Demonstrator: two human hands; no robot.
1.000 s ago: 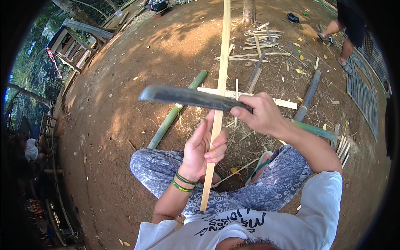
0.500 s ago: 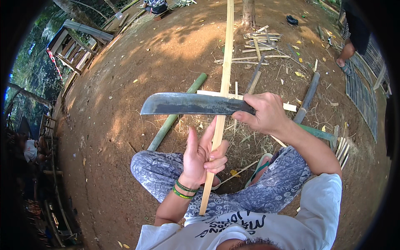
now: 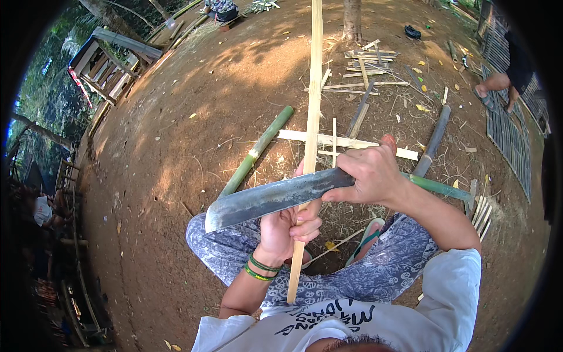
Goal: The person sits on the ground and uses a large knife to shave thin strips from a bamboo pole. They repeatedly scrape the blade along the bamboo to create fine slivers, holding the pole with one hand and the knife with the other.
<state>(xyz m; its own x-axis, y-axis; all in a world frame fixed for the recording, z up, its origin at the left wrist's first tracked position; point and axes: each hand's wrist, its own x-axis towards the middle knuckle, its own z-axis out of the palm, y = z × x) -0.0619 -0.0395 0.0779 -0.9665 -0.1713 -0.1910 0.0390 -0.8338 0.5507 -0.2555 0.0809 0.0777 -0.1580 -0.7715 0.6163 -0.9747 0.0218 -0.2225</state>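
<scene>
A long pale bamboo strip [image 3: 315, 88] runs upright from my lap toward the top of the picture. My left hand [image 3: 281, 234] is closed around its lower part, with dark and bright green bands at the wrist. My right hand [image 3: 369, 176] grips a machete [image 3: 270, 198] near the base of its wide, dark grey blade. The blade lies across the strip just above my left fingers, tip pointing left and lower than the grip. It hides part of the left hand; whether its edge touches the strip I cannot tell. The machete's handle is mostly covered by my right hand.
On the brown soil beyond lie a green bamboo pole [image 3: 258, 149], a flat split piece [image 3: 293, 135], and a dark pole [image 3: 434, 141]. A pile of bamboo slats [image 3: 369, 61] is near a tree trunk [image 3: 352, 20]. Another person's foot [image 3: 485, 97] rests by a slatted mat [image 3: 509, 138].
My right hand has drawn the machete down along the strip toward me, and its tip has dipped lower. The strip's upper end has shifted slightly left. My left hand keeps its hold.
</scene>
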